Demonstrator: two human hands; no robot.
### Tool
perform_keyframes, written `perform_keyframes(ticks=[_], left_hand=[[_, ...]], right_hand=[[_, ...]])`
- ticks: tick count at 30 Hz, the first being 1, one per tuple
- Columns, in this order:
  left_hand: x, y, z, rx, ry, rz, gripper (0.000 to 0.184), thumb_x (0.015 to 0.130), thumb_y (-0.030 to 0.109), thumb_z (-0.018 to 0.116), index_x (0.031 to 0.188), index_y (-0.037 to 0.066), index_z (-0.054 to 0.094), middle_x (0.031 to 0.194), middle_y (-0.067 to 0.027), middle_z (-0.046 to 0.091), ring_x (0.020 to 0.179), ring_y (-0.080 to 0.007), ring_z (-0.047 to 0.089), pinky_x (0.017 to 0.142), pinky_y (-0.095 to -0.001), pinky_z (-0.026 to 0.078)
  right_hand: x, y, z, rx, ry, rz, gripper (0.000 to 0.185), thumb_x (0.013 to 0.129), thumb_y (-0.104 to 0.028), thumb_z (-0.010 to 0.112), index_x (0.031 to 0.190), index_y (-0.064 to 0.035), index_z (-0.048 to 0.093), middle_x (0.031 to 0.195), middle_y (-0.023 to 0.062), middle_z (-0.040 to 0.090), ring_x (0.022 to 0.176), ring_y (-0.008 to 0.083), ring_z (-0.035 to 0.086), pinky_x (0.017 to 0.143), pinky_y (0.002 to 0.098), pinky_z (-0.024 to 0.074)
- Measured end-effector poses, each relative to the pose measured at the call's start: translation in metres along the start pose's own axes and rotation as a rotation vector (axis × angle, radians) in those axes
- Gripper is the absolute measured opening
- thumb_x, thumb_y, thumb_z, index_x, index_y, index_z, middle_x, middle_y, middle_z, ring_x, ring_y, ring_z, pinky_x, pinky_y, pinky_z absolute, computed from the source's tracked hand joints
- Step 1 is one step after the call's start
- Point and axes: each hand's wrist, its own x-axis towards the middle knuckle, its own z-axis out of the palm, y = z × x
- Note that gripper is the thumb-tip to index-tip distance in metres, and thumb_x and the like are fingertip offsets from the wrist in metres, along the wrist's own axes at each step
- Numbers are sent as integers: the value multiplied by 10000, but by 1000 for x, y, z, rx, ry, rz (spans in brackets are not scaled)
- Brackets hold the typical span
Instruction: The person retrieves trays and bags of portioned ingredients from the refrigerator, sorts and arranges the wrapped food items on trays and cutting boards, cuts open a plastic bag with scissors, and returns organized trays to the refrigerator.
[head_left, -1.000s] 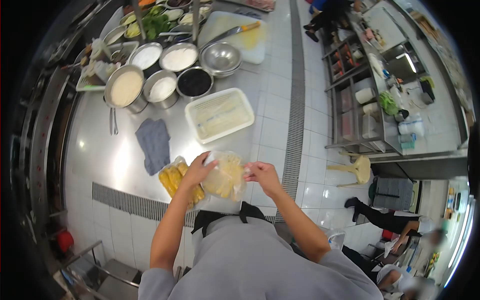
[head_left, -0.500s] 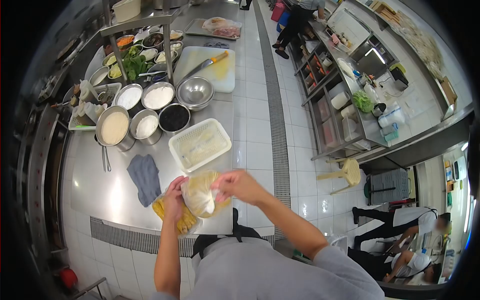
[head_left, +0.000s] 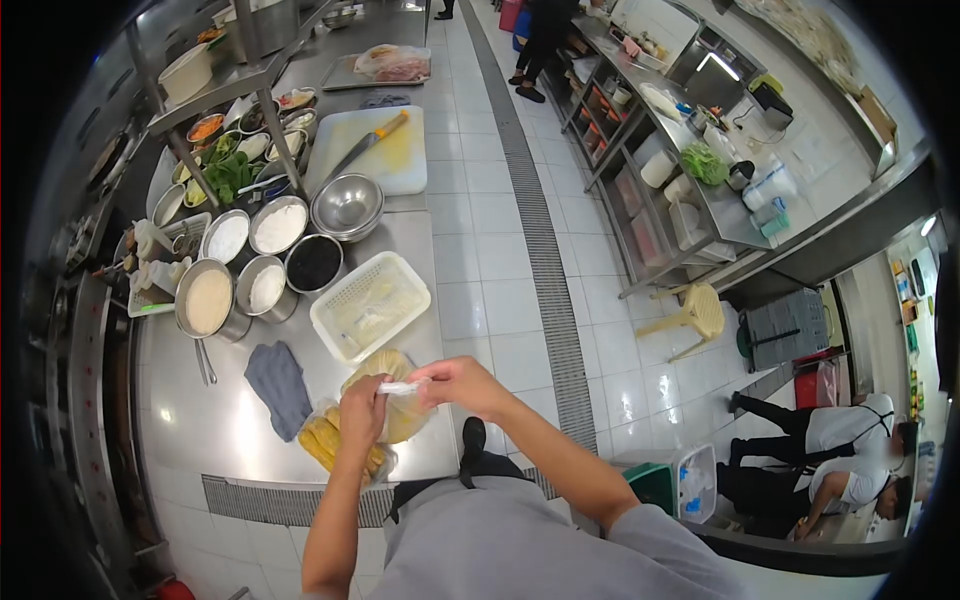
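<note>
A clear plastic bag (head_left: 408, 424) with pale yellowish contents sits at the near edge of the steel table (head_left: 215, 420). My left hand (head_left: 362, 408) is closed on one end of its gathered whitish neck. The other end is pinched by my right hand (head_left: 458, 386), so the plastic is stretched between both hands. Beside my left wrist lies another plastic bag (head_left: 325, 442) with deeper yellow contents, partly covered by my forearm. Just beyond the hands stands a white perforated basket (head_left: 421, 300), with some pale pieces or residue inside.
A grey cloth (head_left: 275, 388) lies left of the bags. Farther back are pots of powders, including one pot (head_left: 208, 300), a metal bowl (head_left: 347, 207), and a knife (head_left: 360, 150) on a cutting board (head_left: 405, 170). A stool (head_left: 700, 312) and other people stand to the right.
The bag's loose plastic has been gathered into a narrow twisted neck held by both hands. My view has shifted, so the table items appear farther left.
</note>
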Motion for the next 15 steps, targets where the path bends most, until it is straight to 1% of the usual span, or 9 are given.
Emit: perform_keyframes(ticks=[1, 2, 4, 7, 8, 9, 11, 13, 15], left_hand=[[2, -5, 0, 97, -15, 163, 194, 854, 65, 594, 1030, 16, 659, 846, -192, 645, 806, -418, 607, 715, -467, 472], [2, -8, 2, 111, -18, 162, 194, 854, 65, 594, 1030, 16, 659, 846, -192, 645, 806, -418, 607, 715, -467, 472], [2, -6, 5, 18, -50, -138, 197, 928, 121, 549, 1066, 12, 637, 861, -199, 652, 815, -422, 610, 719, -458, 473], [3, -54, 13, -28, -79, -72, 254, 981, 222, 523, 1067, 2, 615, 846, -211, 648, 813, -420, 619, 711, -461, 464], [1, -52, 21, -86, -36, -161, 285, 960, 256, 570, 1055, -10, 602, 811, -201, 630, 745, -395, 601, 677, -456, 453], [14, 2, 4, 81, -315, -318, 332, 896, 257, 655, 1045, -31, 587, 780, -177, 590, 724, -363, 556, 672, -441, 441], [8, -18, 9, 274, -405, -21, 348, 810, 201, 728, 1007, -42, 575, 818, -170, 553, 740, -336, 525, 682, -428, 434], [7, -15, 8, 313, -429, 150, 341, 738, 142, 765, 952, -41, 572, 868, -190, 533, 792, -359, 537, 719, -451, 430], [10, -24, 4, 338, -478, 135, 325, 723, 114, 760, 935, -40, 567, 880, -196, 524, 790, -378, 538, 721, -464, 431]], right_hand=[[-2, 7, -8, 91, 60, 32, 255, 922, -61, 631, 1159, 33, 645, 1004, 89, 690, 836, 138, 652, 794, 271, 543], [-4, 14, -15, 102, 51, 29, 255, 922, -61, 631, 1159, 33, 645, 1004, 89, 690, 836, 138, 652, 794, 271, 543], [-10, 34, -26, 526, 244, 64, 263, 911, -74, 645, 1149, 38, 639, 902, 59, 675, 821, 120, 625, 759, 243, 521], [-29, 65, -65, 948, 352, -46, 208, 909, -102, 655, 1081, 15, 653, 826, 27, 641, 761, 101, 590, 684, 225, 487], [-43, 70, -81, 1001, 416, -131, 173, 908, -112, 658, 1041, -2, 654, 789, 17, 619, 711, 97, 566, 641, 226, 467], [-60, 77, -98, 1048, 486, -215, 141, 906, -123, 662, 1000, -18, 654, 752, 8, 596, 661, 92, 542, 599, 227, 447], [-103, 97, -141, 1059, 696, -297, 85, 895, -120, 667, 920, -45, 637, 747, 13, 598, 624, 98, 533, 557, 234, 426], [-155, 129, -193, 1047, 1033, -431, 70, 890, -112, 658, 862, -61, 620, 715, 11, 577, 594, 107, 518, 537, 248, 425], [-221, 164, -236, 939, 1379, -507, 86, 918, -138, 641, 904, -53, 637, 752, 28, 599, 670, 111, 555, 578, 237, 445]])
